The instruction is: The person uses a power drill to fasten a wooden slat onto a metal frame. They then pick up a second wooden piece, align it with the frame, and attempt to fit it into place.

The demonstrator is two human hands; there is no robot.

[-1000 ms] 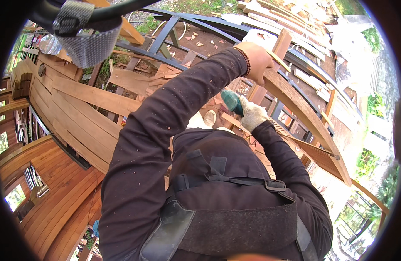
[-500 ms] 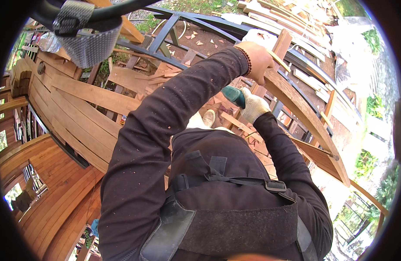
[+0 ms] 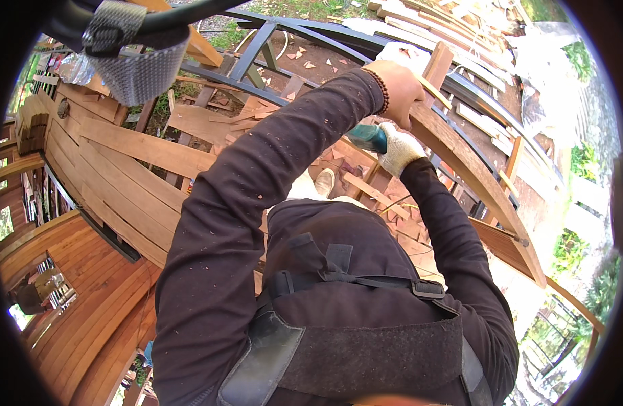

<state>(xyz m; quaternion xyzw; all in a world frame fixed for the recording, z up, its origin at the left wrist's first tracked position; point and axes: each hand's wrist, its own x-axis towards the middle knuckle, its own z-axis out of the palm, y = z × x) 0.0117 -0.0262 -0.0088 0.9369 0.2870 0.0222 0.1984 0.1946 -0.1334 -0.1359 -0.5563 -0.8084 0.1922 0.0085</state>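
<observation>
Both hands are up at the far middle of the scene, and you're working them close together. Your bare left hand (image 3: 401, 93), a beaded bracelet (image 3: 378, 91) at its wrist, is closed over the far end of the long board (image 3: 470, 159), though its fingertips are partly hidden. Just beneath it, your gloved right hand (image 3: 401, 150) wraps the green tool (image 3: 371, 138), and that grip looks full and firm. Your tool sits just left of the board's end; whether its working end touches wood, I can't tell.

And that board sweeps away from your left hand, out to the right and back toward the near side, past an upright post (image 3: 439, 64) by its far end. Dark steel framing (image 3: 254, 53) lies beyond, wood offcuts (image 3: 203, 125) scatter to the left, and a thin cable (image 3: 401, 202) loops over the wood pieces below your glove.

My read: you're at the steady-and-work step, left hand bracing, right hand guiding the tool. What the next move calls for is a solid hold on the board, a controlled tool angle, and those bare fingers well clear of the working end.
</observation>
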